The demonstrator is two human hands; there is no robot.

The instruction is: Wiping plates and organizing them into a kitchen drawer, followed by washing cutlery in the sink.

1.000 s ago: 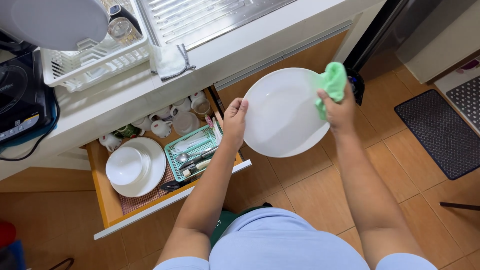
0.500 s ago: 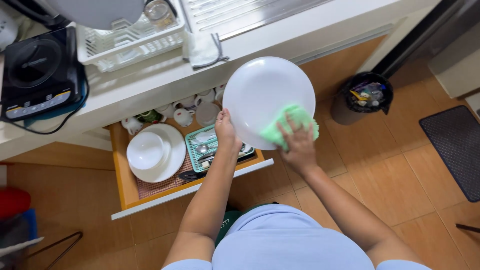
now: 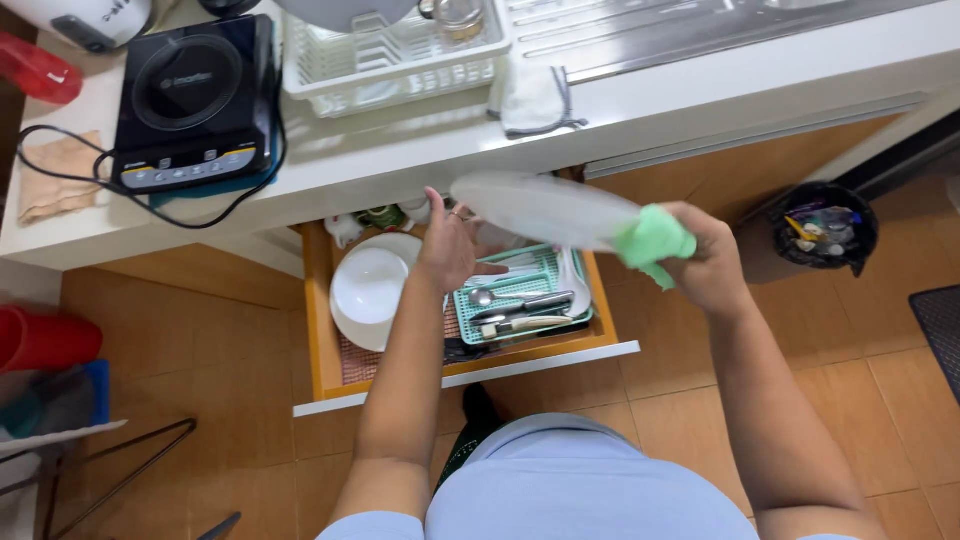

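Observation:
My left hand [image 3: 446,252] grips the left rim of a white plate [image 3: 545,210], which is tilted nearly edge-on and blurred above an open wooden drawer [image 3: 325,330]. My right hand [image 3: 712,262] holds a green cloth [image 3: 653,243] pressed against the plate's right edge. Directly below the plate, a green cutlery tray [image 3: 520,300] with spoons and knives lies in the drawer. A stack of white plates and bowls [image 3: 368,287] sits in the drawer's left part, beside my left wrist.
On the white counter stand a black induction hob [image 3: 195,100] with its cable, a white dish rack [image 3: 395,50] and a grey cloth [image 3: 535,98]. A steel sink drainboard [image 3: 700,25] lies at the right. A black bin [image 3: 825,228] stands on the tiled floor.
The plate has tipped from facing me to nearly edge-on and come lower over the drawer. My right hand with the cloth has slid to the plate's right edge. The view has shifted left.

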